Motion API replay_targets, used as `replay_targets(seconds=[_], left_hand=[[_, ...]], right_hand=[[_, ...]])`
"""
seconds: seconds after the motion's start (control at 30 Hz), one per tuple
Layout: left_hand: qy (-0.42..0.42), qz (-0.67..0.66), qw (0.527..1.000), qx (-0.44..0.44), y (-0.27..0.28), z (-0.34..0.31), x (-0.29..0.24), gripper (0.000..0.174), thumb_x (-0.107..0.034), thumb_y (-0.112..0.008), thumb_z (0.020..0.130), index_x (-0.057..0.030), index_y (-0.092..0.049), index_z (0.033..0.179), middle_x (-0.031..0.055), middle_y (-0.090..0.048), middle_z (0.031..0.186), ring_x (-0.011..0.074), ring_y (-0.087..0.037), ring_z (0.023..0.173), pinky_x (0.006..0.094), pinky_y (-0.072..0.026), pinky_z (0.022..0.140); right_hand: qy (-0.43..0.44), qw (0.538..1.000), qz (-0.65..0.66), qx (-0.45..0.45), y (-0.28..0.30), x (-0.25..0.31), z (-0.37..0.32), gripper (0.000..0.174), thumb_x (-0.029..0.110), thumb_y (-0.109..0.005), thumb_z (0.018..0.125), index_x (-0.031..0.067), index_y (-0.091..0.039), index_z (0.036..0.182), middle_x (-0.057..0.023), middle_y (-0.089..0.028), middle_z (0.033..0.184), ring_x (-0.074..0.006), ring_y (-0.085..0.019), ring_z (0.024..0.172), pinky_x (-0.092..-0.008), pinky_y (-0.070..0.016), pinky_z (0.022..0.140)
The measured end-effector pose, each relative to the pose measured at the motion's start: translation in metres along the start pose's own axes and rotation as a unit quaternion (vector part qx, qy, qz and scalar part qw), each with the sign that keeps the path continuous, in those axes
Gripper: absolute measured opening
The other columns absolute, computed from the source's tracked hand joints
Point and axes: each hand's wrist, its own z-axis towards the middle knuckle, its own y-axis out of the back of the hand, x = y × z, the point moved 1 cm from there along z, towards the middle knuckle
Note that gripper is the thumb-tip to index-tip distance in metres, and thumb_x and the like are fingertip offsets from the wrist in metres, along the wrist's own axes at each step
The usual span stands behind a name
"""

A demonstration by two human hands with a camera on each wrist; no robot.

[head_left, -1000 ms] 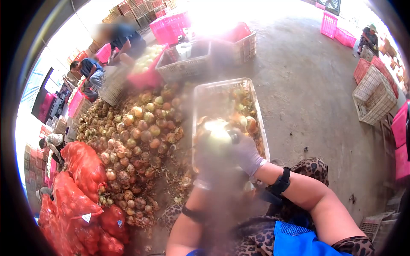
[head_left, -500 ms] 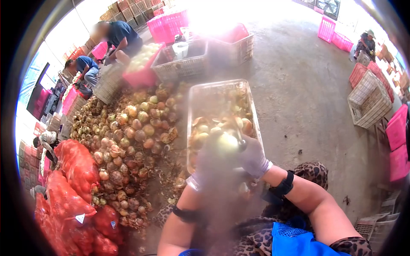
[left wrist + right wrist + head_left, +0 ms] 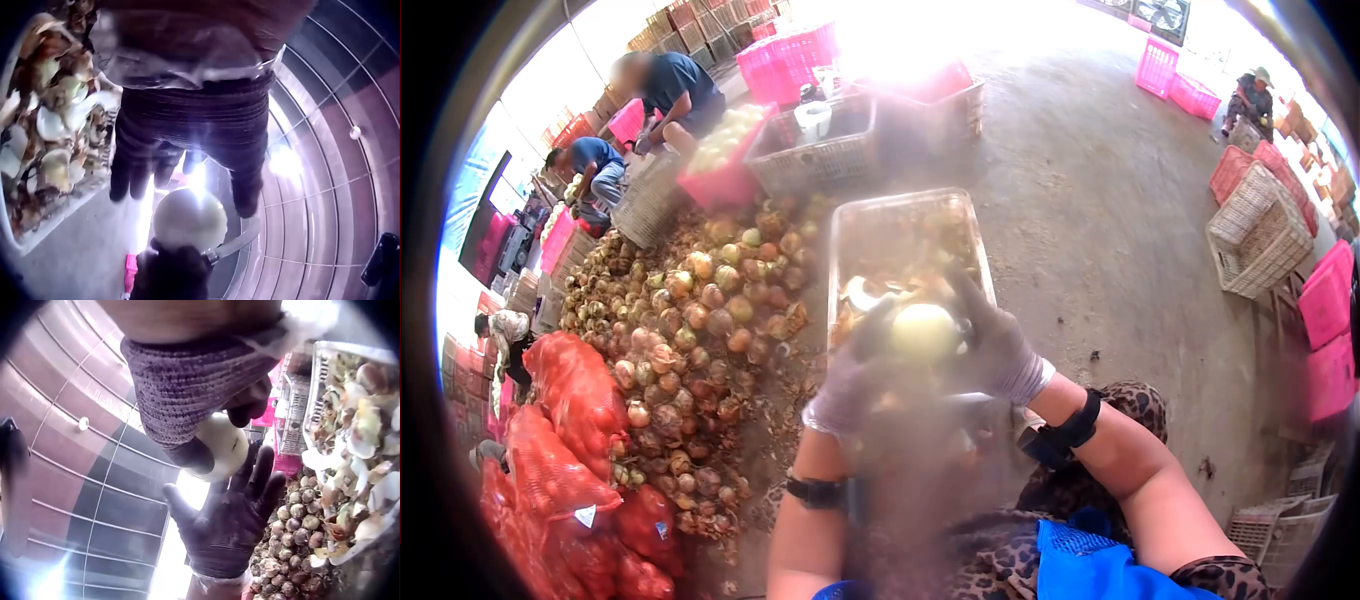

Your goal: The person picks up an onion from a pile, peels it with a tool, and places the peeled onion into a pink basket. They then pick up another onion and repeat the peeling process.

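hands [image 3: 847, 388] flank a peeled onion [image 3: 924, 332], right [image 3: 1003, 355] gripping it

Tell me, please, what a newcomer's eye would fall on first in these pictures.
Probably the bright, peeled onion in the right hand, by the crate of skins. Next, the broad heap of unpeeled onions on the floor to the left, then the bulging red sacks at the head view's lower left.
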Motion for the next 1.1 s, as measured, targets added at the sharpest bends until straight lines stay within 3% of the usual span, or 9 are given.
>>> replay_targets(seconds=[0.1,0.3,0.53,0.67,0.73,0.8,0.83,0.9,1.1], left_hand=[[-0.005,-0.117,0.993,-0.011,-0.017,0.001,0.020,0.093,-0.029,-0.086,0.062,-0.0043,-0.037,0.137,0.0109,-0.055,0.120,0.0243,-0.057,0.106,0.0369,-0.0532,0.087],[-0.049,-0.069,0.994,-0.065,-0.035,-0.011,-0.008,0.088,-0.026,-0.083,0.064,-0.0042,-0.037,0.137,0.0087,-0.058,0.112,0.0210,-0.060,0.099,0.0316,-0.0543,0.081],[-0.241,0.232,0.927,-0.169,-0.028,-0.038,0.021,0.055,-0.022,-0.078,0.073,-0.0051,-0.054,0.120,0.0060,-0.063,0.099,0.0159,-0.061,0.088,0.0284,-0.0531,0.078],[-0.237,0.349,0.877,-0.231,-0.015,-0.074,0.006,0.064,-0.021,-0.086,0.054,-0.0078,-0.056,0.109,0.0072,-0.064,0.096,0.0175,-0.062,0.088,0.0332,-0.0523,0.080],[-0.295,0.310,0.863,-0.267,-0.017,-0.096,0.008,0.068,-0.018,-0.085,0.053,-0.0088,-0.055,0.113,0.0093,-0.064,0.094,0.0215,-0.063,0.086,0.0350,-0.0535,0.079],[-0.318,-0.068,0.932,-0.157,-0.003,-0.116,0.001,0.064,-0.012,-0.082,0.059,-0.0101,-0.055,0.117,0.0077,-0.063,0.095,0.0187,-0.062,0.087,0.0354,-0.0535,0.078],[-0.318,-0.154,0.923,-0.150,0.002,-0.139,-0.003,0.063,-0.012,-0.081,0.060,-0.0098,-0.055,0.117,0.0075,-0.063,0.095,0.0186,-0.062,0.087,0.0352,-0.0533,0.078],[-0.332,-0.180,0.895,-0.238,0.005,-0.233,-0.007,0.060,-0.013,-0.080,0.062,-0.0093,-0.055,0.117,0.0073,-0.063,0.095,0.0183,-0.062,0.087,0.0350,-0.0528,0.078],[-0.389,-0.076,0.674,-0.624,-0.015,-0.554,0.020,0.053,-0.016,-0.077,0.067,-0.0077,-0.057,0.115,0.0065,-0.063,0.097,0.0175,-0.061,0.087,0.0342,-0.0515,0.080]], right_hand=[[0.152,0.986,-0.054,-0.028,-0.008,0.006,0.005,0.080,0.018,-0.073,0.072,-0.0035,-0.034,0.139,-0.0138,-0.057,0.103,-0.0254,-0.058,0.086,-0.0329,-0.0499,0.078],[-0.032,0.997,0.065,-0.010,-0.007,0.027,0.003,0.076,0.002,-0.065,0.074,0.0062,-0.034,0.144,-0.0092,-0.061,0.085,-0.0180,-0.056,0.062,-0.0299,-0.0484,0.059],[-0.050,0.990,0.038,-0.130,-0.059,0.023,-0.010,0.055,0.009,-0.069,0.081,0.0003,-0.048,0.130,-0.0153,-0.063,0.101,-0.0224,-0.062,0.082,-0.0328,-0.0522,0.072],[-0.061,0.997,0.016,-0.038,-0.083,-0.023,0.013,0.044,0.011,-0.062,0.088,0.0076,-0.054,0.131,-0.0084,-0.066,0.113,-0.0094,-0.059,0.084,-0.0261,-0.0499,0.068],[0.018,0.992,-0.006,0.122,-0.107,-0.084,0.017,0.035,0.014,-0.059,0.088,0.0109,-0.060,0.123,-0.0085,-0.068,0.102,-0.0144,-0.063,0.079,-0.0315,-0.0500,0.067],[0.089,0.937,-0.247,0.232,-0.132,-0.123,0.001,0.031,0.020,-0.060,0.086,0.0090,-0.063,0.115,-0.0126,-0.069,0.089,-0.0220,-0.066,0.078,-0.0366,-0.0497,0.069],[0.128,0.881,-0.368,0.268,-0.145,-0.118,0.002,0.029,0.022,-0.061,0.085,0.0081,-0.065,0.110,-0.0147,-0.069,0.083,-0.0258,-0.067,0.077,-0.0392,-0.0496,0.070],[0.027,0.927,-0.238,0.289,-0.137,-0.033,-0.014,0.030,0.022,-0.063,0.082,0.0041,-0.064,0.106,-0.0195,-0.067,0.083,-0.0306,-0.066,0.080,-0.0394,-0.0492,0.072],[-0.029,0.950,-0.071,0.303,-0.154,-0.100,-0.002,0.041,0.003,-0.059,0.081,0.0004,-0.057,0.121,-0.0104,-0.067,0.088,-0.0163,-0.060,0.075,-0.0306,-0.0473,0.067]])
